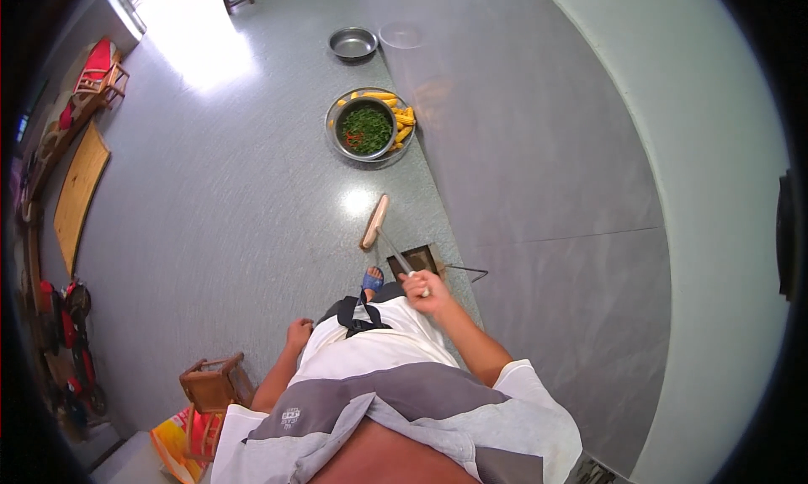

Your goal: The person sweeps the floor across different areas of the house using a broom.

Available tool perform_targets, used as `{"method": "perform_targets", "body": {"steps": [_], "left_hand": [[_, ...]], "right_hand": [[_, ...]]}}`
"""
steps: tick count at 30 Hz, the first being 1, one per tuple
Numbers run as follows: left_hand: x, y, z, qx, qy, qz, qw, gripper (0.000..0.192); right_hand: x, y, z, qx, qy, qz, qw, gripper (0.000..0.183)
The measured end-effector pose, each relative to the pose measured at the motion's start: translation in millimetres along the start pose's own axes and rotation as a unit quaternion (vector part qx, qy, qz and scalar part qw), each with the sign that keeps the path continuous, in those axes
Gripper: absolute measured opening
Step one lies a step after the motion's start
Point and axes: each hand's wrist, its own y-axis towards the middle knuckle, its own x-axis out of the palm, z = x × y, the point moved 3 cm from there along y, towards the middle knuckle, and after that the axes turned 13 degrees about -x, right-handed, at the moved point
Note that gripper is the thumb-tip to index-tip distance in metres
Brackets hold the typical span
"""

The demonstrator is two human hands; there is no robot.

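Note:
My right hand [427, 291] is closed around the end of a pale metal handle [396, 251]. At its far end is a long, light-coloured broom or brush head [377, 222], slanting close over the grey floor. Beside the handle, partly covered by my right hand, lies a dark square pan or floor opening [413, 261]; I cannot tell which. A bent metal rod [470, 269] sticks out to its right. My left hand [299, 332] hangs by my left hip, fingers loosely curled, with nothing visible in it. One foot in a blue sandal [373, 281] shows below the brush head.
Ahead, a metal bowl of chopped greens [366, 129] stands in a larger basin with corn cobs [405, 119]. Another metal basin [353, 44] sits farther off. A grey tiled wall [555, 168] runs along the right. Wooden stools [214, 383] and a wooden board [82, 193] are at left.

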Motion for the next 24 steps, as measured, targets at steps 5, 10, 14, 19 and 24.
{"method": "perform_targets", "body": {"steps": [5,10,14,19,24], "left_hand": [[-7.8,37.9,35.3,0.074,0.009,0.124,0.989,0.022],[-24.4,53.4,69.0,0.089,0.055,0.066,0.992,0.021],[-45.6,79.2,62.6,0.069,0.046,0.033,0.996,0.021],[-82.7,78.6,103.0,0.079,0.093,-0.009,0.993,0.02],[-107.8,108.1,109.1,0.081,0.1,-0.041,0.991,0.018]], "right_hand": [[39.6,14.8,19.9,0.055,-0.021,-0.034,0.998,0.018],[43.9,42.7,-10.7,-0.002,-0.005,-0.044,0.999,0.015],[42.6,78.9,-27.7,-0.023,0.008,-0.048,0.999,0.014],[31.4,90.9,-70.2,-0.165,0.134,-0.039,0.976,0.029],[6.7,77.7,-83.5,-0.223,0.254,-0.052,0.94,0.035]]}}
